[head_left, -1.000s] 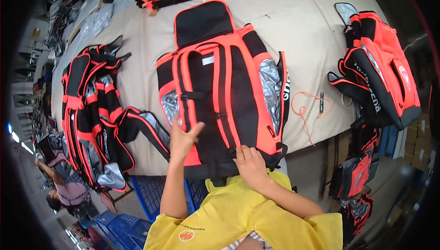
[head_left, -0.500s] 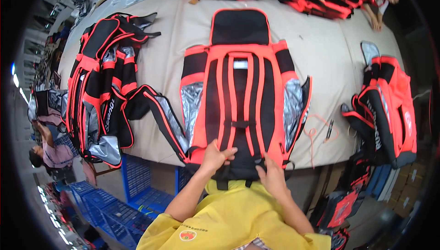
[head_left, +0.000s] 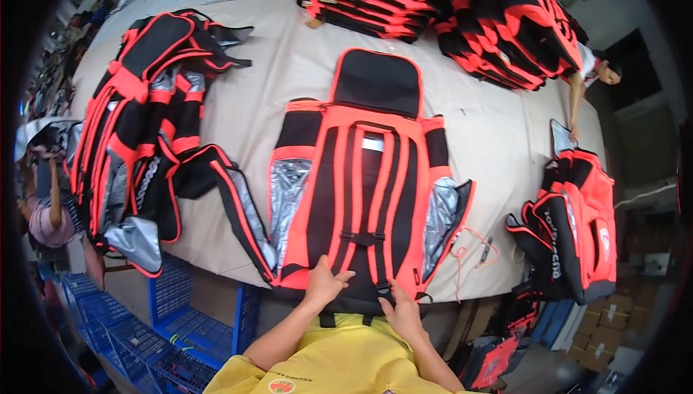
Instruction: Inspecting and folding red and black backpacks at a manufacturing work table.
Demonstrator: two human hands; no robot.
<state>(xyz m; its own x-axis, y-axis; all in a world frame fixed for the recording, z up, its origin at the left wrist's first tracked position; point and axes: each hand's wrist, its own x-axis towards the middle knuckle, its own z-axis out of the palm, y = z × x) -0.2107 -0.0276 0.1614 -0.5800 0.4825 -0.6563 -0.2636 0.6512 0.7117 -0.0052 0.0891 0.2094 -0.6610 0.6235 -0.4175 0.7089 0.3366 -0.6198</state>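
A black and bright coral backpack (head_left: 370,202) lies in front of me, its strap side up and its top flap (head_left: 377,83) folded out away from me. Silver lining shows in its spread side panels. My left hand (head_left: 327,283) rests on the near end, thumb and fingers apart, beside the lower end of one shoulder strap. At the other shoulder strap (head_left: 382,273), my right hand (head_left: 403,312) has thumb and fingers closed about the buckle end. The backpack's near edge reaches my yellow shirt (head_left: 339,354).
Similar bags lie at the left (head_left: 133,141) and right (head_left: 577,228) of the table (head_left: 249,105). Piles of bags (head_left: 375,0) stand at the far side. An orange cord (head_left: 462,253) lies right of the backpack. Blue crates (head_left: 191,314) stand below left. A co-worker's arm (head_left: 575,105) reaches in at right.
The whole view has shifted and tilted. My left thumb now stands apart from the fingers. At the right, the co-worker's arm has stretched to the flap of the bag there.
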